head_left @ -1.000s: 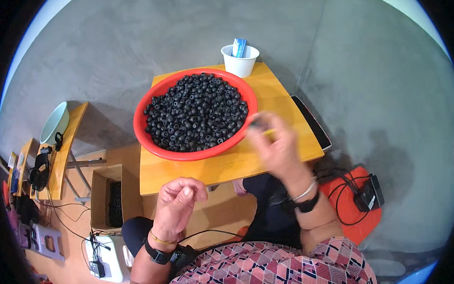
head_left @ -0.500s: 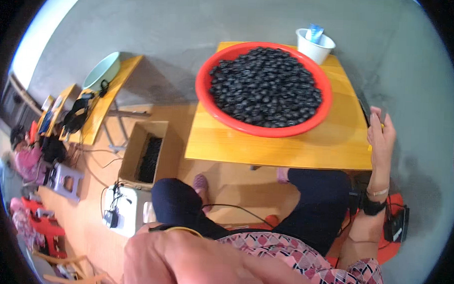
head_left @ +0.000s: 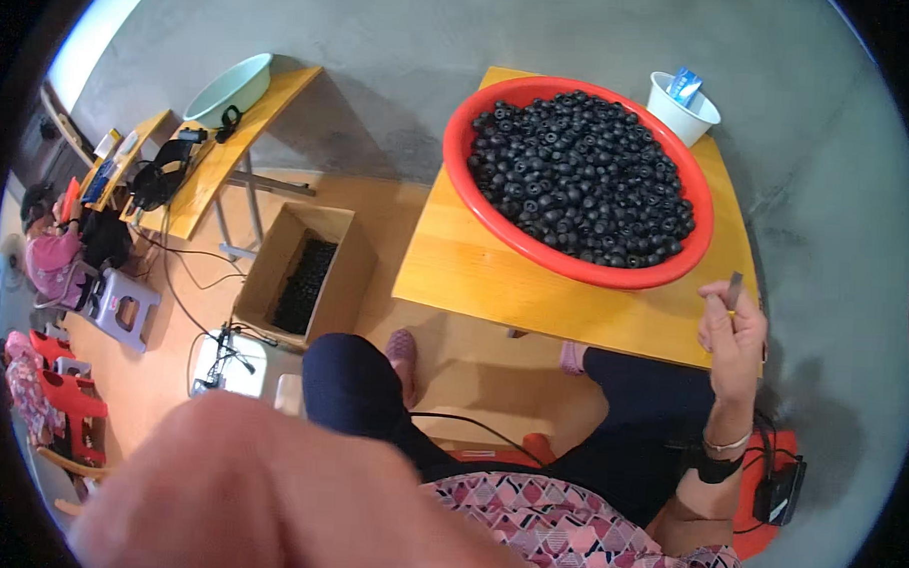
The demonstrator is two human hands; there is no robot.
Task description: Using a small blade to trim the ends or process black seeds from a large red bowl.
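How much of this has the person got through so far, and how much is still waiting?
Done: a brown cardboard box on the floor holds some small black pieces. In hand: the right hand pinches a thin dark stick; the left hand is a close blur. Left: the round red plastic basin is heaped with small black ring-shaped pieces.

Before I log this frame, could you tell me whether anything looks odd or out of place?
Only one thing: the left hand is a blurred mass filling the lower left of the picture. The red basin sits level, with nothing spilled.
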